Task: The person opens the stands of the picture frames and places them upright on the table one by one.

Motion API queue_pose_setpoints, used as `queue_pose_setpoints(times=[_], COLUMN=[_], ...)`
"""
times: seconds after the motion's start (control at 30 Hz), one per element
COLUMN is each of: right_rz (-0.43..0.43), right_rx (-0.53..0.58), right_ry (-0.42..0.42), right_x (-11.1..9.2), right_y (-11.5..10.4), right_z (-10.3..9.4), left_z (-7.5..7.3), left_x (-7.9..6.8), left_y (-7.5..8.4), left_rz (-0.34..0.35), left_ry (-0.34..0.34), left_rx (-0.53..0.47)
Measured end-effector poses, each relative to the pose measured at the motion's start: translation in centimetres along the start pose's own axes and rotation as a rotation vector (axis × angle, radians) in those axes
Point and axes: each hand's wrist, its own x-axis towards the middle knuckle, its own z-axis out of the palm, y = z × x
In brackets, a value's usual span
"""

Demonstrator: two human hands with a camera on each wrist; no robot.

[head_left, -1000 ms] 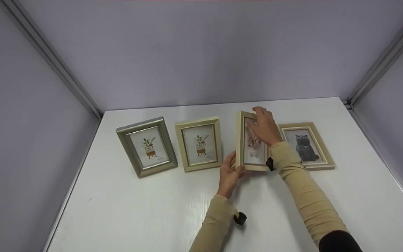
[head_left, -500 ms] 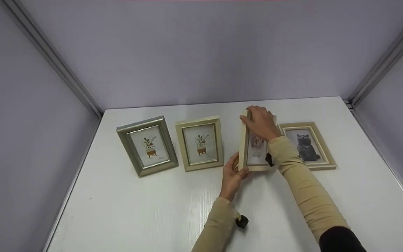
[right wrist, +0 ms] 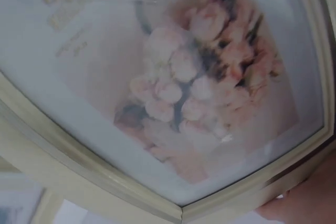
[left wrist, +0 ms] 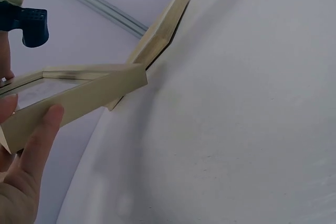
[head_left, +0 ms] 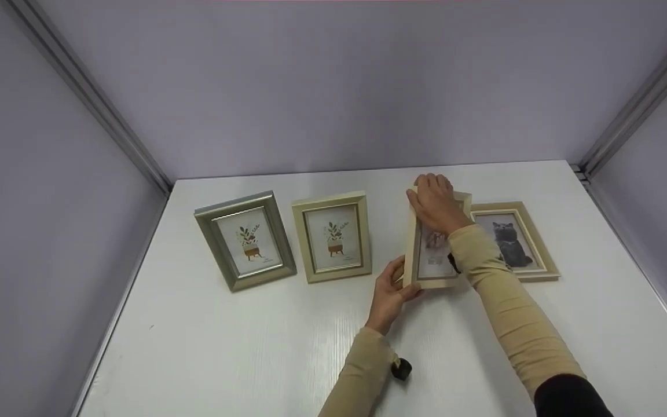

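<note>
A cream picture frame with a print of pink flowers is held between both hands, to the right of centre. My left hand grips its lower left corner, thumb in front; the left wrist view shows fingertips on the frame's side. Over the top edge curls my right hand, covering much of the upper picture. Close up in the right wrist view are the flower print and the glass. Right beside it, the cat picture frame is partly hidden behind the held frame and right sleeve.
A silver-green frame stands at the left, tilted back, with a potted-plant print. Next to it stands a cream-gold frame with a like print. All are on a white table with pale walls behind and at both sides.
The right hand has closed over the flower frame's top edge, its thumb now at the left corner. Both hands and the frame have shifted a little right, overlapping the cat frame more.
</note>
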Motion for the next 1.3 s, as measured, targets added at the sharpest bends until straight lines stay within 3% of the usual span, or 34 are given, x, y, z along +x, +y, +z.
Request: queue_pose_setpoints(times=[0.17, 0.37, 0.77, 1.03, 1.3], right_rz=[-0.039, -0.116, -0.233, -0.217, -0.192], right_rx=[0.009, 0.006, 0.133, 0.205, 0.232], right_ry=[-0.009, 0.034, 0.119, 0.113, 0.105], right_x=[-0.2, -0.4, -0.6, -0.8, -1.1], right_y=[0.2, 0.4, 0.8, 0.9, 1.0], right_z=[-0.1, -0.3, -0.3, -0.6, -0.8], left_z=[-0.3, -0.6, -0.9, -0.8, -0.8], left_x=[0.0, 0.2, 0.3, 0.5, 0.5], left_y=[-0.1, 0.1, 0.1, 0.0, -0.2], left_rz=[-0.001, 0.004, -0.013, -0.023, -0.032], left_ry=[-0.045, -0.05, 0.022, 0.0, -0.064], left_rx=[0.022, 0.117, 0.118, 0.141, 0.067])
